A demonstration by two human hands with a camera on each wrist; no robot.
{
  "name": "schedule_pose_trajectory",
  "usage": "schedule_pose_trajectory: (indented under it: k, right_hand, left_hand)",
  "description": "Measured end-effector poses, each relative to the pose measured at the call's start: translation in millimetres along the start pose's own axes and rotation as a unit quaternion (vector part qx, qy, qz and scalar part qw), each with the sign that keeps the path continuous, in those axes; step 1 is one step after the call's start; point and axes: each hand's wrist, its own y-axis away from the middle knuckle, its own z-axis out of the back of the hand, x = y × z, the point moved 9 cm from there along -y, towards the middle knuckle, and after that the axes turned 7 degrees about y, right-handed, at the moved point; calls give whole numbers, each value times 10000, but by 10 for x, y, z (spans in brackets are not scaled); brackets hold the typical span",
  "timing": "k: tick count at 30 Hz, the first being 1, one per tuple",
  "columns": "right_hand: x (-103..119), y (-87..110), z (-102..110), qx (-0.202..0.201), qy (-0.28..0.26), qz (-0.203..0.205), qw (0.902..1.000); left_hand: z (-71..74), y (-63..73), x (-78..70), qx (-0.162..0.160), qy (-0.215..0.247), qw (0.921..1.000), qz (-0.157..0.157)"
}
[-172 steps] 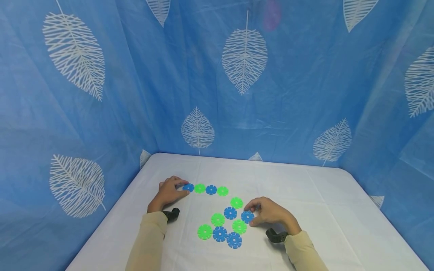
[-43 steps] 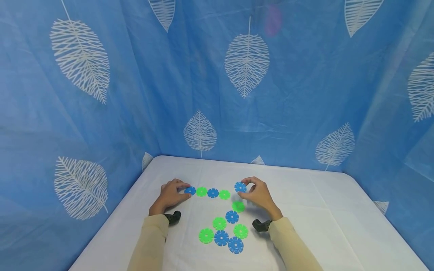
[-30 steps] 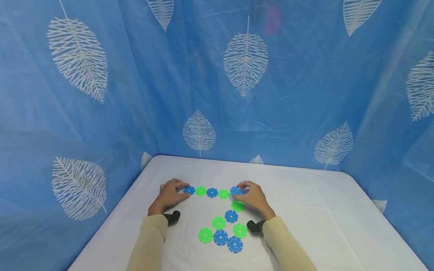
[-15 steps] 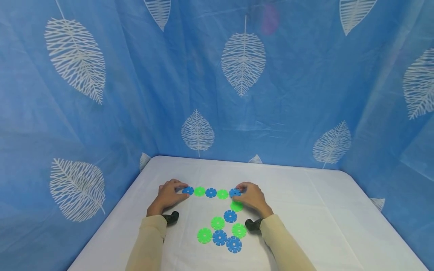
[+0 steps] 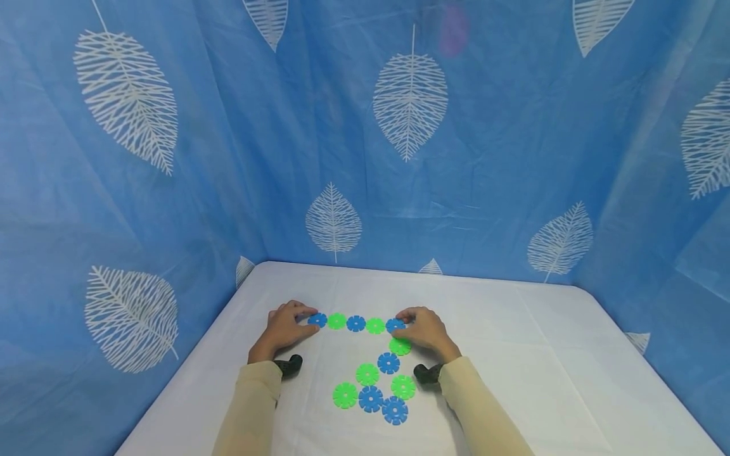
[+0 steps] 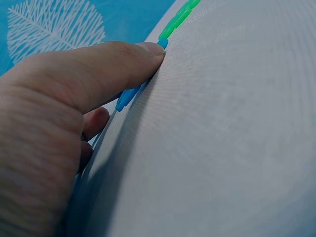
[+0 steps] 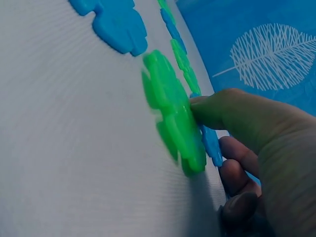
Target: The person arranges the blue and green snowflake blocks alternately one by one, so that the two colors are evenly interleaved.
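Observation:
Two blue and two green notched snowflake discs lie in a row across the table, with a third blue one at its right end. My left hand (image 5: pixel 285 328) holds the leftmost blue snowflake disc (image 5: pixel 319 320) between thumb and fingers; the left wrist view shows the thumb on this disc (image 6: pixel 129 96). At the other end, my right hand (image 5: pixel 424 330) pinches the blue snowflake disc (image 5: pixel 395 325), which sits against a green disc (image 5: pixel 375 325). Just below the right thumb lies another green disc (image 5: pixel 399 346), close by in the right wrist view.
Nearer the front lie several loose discs, among them a blue one (image 5: pixel 388 363), a green one (image 5: pixel 345 396) and a blue one (image 5: pixel 395 410). A white cloth covers the table (image 5: pixel 513 354). Behind it hangs a blue curtain (image 5: pixel 485 158) with white leaf prints.
My right hand has lifted a blue disc from the loose group, carried it up and left, and lowered it to the row's right end. The left hand has stayed at the left end.

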Motion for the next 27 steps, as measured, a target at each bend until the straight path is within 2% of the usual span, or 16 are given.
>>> schedule_pose_trajectory:
  k: [11, 27]
  right_hand:
    - [23, 39, 33, 80, -35, 13, 10000]
    - [-22, 43, 1, 179, -373, 85, 9991]
  left_hand:
    - [-9, 1, 6, -13, 80, 9999, 89]
    - [3, -5, -30, -80, -70, 9999, -55]
